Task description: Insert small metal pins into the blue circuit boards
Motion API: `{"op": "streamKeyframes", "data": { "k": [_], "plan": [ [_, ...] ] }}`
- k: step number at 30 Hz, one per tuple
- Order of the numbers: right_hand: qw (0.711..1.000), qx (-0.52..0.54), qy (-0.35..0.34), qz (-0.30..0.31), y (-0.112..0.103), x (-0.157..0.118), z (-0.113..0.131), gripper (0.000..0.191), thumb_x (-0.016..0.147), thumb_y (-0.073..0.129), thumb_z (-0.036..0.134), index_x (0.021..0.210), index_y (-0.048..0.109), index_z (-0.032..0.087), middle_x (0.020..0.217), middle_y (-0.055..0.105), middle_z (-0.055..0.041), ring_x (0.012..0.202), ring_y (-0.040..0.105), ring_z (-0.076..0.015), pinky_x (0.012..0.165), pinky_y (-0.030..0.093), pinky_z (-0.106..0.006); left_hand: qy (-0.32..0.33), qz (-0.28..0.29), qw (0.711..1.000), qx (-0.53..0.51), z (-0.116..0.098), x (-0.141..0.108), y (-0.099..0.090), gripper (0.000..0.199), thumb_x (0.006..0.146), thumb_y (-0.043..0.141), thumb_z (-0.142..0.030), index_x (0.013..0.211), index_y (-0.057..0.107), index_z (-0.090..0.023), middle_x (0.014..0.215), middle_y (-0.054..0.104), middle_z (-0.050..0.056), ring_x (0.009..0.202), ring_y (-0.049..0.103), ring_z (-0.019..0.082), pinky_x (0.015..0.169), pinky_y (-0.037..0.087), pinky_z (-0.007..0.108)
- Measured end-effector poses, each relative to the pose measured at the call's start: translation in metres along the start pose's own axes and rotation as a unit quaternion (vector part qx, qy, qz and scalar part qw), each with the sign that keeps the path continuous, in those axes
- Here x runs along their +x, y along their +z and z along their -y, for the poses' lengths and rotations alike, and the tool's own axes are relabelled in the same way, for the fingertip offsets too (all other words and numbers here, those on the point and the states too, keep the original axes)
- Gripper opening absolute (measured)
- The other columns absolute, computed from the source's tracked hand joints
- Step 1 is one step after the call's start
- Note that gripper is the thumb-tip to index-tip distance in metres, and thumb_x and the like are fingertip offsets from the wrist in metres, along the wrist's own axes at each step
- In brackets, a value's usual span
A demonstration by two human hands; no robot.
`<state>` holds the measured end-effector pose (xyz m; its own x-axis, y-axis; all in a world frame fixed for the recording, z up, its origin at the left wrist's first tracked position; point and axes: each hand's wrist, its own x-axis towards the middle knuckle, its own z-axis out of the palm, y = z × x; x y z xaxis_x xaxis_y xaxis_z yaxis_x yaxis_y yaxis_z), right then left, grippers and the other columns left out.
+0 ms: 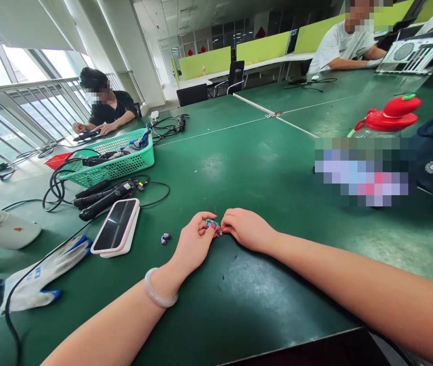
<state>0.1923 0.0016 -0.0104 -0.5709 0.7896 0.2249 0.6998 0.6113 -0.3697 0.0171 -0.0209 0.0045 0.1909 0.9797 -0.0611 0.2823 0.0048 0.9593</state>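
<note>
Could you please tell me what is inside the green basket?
Inside the basket, black items and a blue-grey bundle, perhaps gloves, are visible. These contents and the nearer wall hide its bottom, so anything lower cannot be seen.

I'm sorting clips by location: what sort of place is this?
Probably an open-plan office used as a workroom: lime-green desk partitions, a black office chair and a large green worktable.

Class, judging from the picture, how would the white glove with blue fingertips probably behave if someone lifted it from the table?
The glove would likely flop, since it looks like soft fabric with no hand inside. It is probably light for its size, being seemingly thin cloth. It might snag or drag the black cable, which crosses its cuff.
</note>
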Motion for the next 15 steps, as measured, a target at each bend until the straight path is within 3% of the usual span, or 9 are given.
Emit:
{"op": "streamKeyframes", "data": {
  "k": [6, 11, 15],
  "plan": [
    [0.999, 0.031, 0.015, 0.005, -0.008, -0.005, -0.008, 0.015, 0.087, 0.053, 0.018, 0.075, 0.062, 0.018, 0.081, 0.06, -0.003, 0.076, 0.055, -0.0153, 0.072, 0.043, -0.029, -0.014, 0.029, 0.999, -0.018, -0.002, 0.001, 0.0, 0.025, 0.081, 0.054, -0.023, 0.105, 0.052, -0.017, 0.079, 0.068, 0.003, 0.08, 0.067, 0.014, 0.081, 0.052, 0.032],
    [0.991, 0.111, 0.041, -0.068, -0.015, -0.009, -0.005, 0.016, 0.086, 0.05, 0.013, 0.075, 0.06, 0.018, 0.082, 0.06, -0.0027, 0.076, 0.055, -0.0139, 0.073, 0.044, -0.028, 0.004, 0.033, 0.999, 0.036, -0.002, 0.002, -0.001, 0.024, 0.076, 0.062, -0.027, 0.098, 0.055, -0.018, 0.083, 0.069, 0.003, 0.075, 0.065, 0.013, 0.077, 0.051, 0.03],
    [0.983, 0.14, 0.015, -0.117, -0.018, -0.011, 0.005, 0.018, 0.084, 0.046, 0.009, 0.076, 0.059, 0.019, 0.084, 0.06, -0.0033, 0.076, 0.055, -0.0136, 0.072, 0.045, -0.027, 0.028, 0.008, 0.993, 0.114, -0.002, 0.001, -0.002, 0.024, 0.069, 0.07, -0.029, 0.086, 0.057, -0.019, 0.083, 0.068, 0.001, 0.071, 0.061, 0.013, 0.07, 0.048, 0.028]
  ]
}}
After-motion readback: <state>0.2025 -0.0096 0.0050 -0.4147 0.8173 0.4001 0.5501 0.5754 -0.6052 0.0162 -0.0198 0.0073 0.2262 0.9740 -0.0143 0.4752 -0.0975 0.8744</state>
